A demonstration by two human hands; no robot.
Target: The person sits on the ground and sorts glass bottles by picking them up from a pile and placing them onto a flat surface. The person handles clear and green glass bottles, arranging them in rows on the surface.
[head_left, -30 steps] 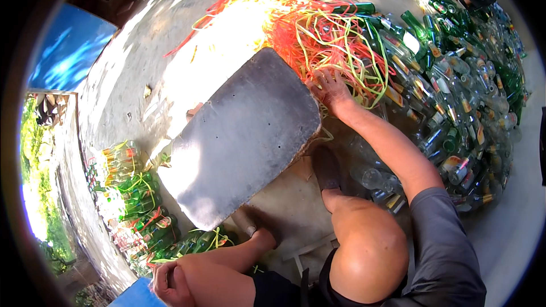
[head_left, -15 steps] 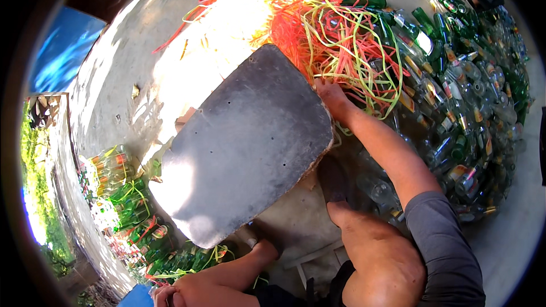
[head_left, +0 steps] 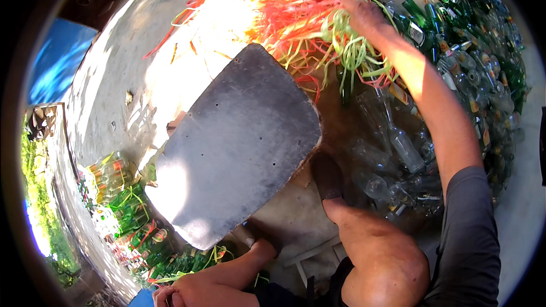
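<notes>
My right hand (head_left: 364, 14), fingers clenched on the tangled heap of orange and green plastic straps (head_left: 296, 17) at the upper middle, could, I reckon, drag the snagged loops across the glass bottles (head_left: 455, 68) and topple them

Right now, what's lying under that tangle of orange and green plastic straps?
Bare concrete ground shows under the straps on the left, green glass bottles at the right edge. The right hand reaches in; anything beneath the middle is covered.

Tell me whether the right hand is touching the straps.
Touching: the head view shows the right hand sunk into the tangled straps, green loops draped over its fingers.
</notes>
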